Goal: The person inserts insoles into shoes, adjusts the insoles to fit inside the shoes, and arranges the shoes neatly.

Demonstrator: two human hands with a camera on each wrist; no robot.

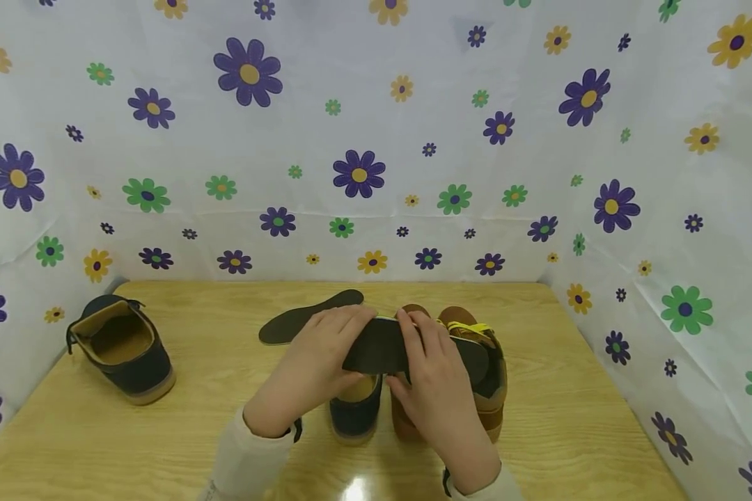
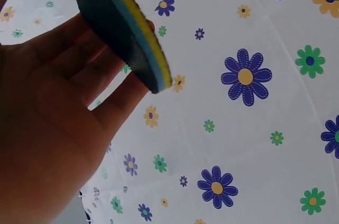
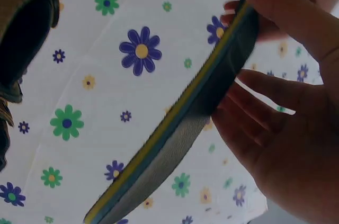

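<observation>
Both hands hold a dark shoe insole (image 1: 376, 346) sideways above the shoes. In the wrist views its edge shows a yellow and a blue layer. The left hand (image 1: 316, 358) grips its left end, fingers over the top edge and thumb below. Farther along, the right hand (image 1: 435, 379) holds it with fingers across the upper side and thumb underneath. A second insole (image 1: 294, 324) lies flat on the table behind the left hand. Under the held insole stands a navy shoe (image 1: 355, 416), partly hidden. Beside it is a pair of brown shoes (image 1: 491, 417) with yellow laces, partly covered by the right hand.
Another navy shoe (image 1: 138, 369) stands at the far left of the wooden table (image 1: 225, 390), its opening facing up. A white cloth (image 1: 326, 243) with printed flowers hangs behind the table and along both sides.
</observation>
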